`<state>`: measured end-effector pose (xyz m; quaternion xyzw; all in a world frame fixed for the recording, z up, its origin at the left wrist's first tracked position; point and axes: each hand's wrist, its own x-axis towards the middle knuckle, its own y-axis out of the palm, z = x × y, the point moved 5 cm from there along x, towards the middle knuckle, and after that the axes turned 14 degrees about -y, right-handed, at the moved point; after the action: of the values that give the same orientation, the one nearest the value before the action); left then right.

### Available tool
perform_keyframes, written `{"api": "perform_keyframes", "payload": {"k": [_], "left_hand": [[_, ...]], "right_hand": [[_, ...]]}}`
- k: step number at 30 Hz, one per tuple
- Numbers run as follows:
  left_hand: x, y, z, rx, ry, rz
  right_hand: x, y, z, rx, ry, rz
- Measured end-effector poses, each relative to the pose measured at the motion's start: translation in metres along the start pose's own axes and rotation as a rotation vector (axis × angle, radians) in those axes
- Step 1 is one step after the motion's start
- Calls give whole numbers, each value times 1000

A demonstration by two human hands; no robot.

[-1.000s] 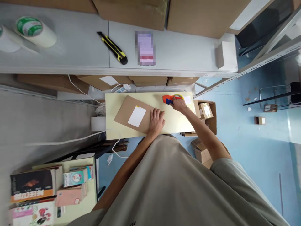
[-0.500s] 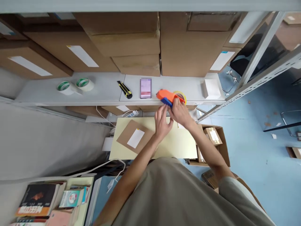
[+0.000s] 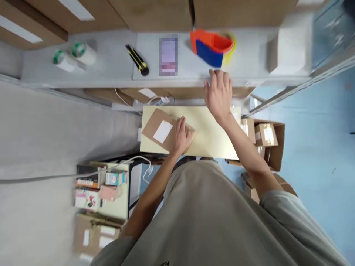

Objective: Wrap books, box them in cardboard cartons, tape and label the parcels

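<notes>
My left hand point(image 3: 182, 137) rests on the right part of a flat brown cardboard box point(image 3: 152, 125) with a white label point(image 3: 162, 131). Its fingers are stretched over the cardboard, with the thumb apart. My right hand point(image 3: 220, 94) is open and holds nothing, at the front edge of the grey shelf. Just beyond its fingertips stands an orange and blue tape dispenser point(image 3: 209, 51), with a yellow-rimmed tape roll point(image 3: 230, 55) at its right side. The dispenser is blurred. Under the box is a pale yellow tabletop point(image 3: 213, 144).
On the shelf point(image 3: 111, 70) lie two tape rolls point(image 3: 84, 54), a black and yellow utility knife point(image 3: 138, 60), a pixelated phone-like rectangle point(image 3: 168, 55) and a white block point(image 3: 290, 51). Big cartons point(image 3: 155, 14) line its back. An open carton of small boxes point(image 3: 277, 147) stands right; books point(image 3: 87, 199) sit left.
The tape dispenser has left my hands and stands on the shelf. My left hand has come down onto the cardboard box; my right hand is apart from the dispenser. The view has tilted downward.
</notes>
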<state>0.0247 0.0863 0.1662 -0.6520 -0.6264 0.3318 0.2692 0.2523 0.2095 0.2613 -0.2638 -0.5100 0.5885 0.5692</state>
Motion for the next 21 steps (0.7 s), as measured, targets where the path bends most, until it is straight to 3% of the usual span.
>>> {"api": "perform_keyframes", "payload": {"k": [2,4,6,8,10,13,15,21], "left_hand": [[-20,5,36,57,-70,73],[-34,11,58,108,-104,141],[-41,16,68,135,-127,170],[-43,20,70,148,-145,162],[-42,22,70,153,-151,152],[-41,22,71,144,-168,150],[-41,22,72,135,-179,152],[-39,24,75,100,-167,170]], "right_hand": [[-68,48,20,31,67,229],[-140,97,50,95,99,546],[-203,137,89,209,41,858],[-241,161,126,330,-67,1042],[-253,172,152,412,-138,1094],[-240,181,163,444,-163,1057],[-224,183,155,427,-132,1020],[-189,184,97,304,100,903]]}}
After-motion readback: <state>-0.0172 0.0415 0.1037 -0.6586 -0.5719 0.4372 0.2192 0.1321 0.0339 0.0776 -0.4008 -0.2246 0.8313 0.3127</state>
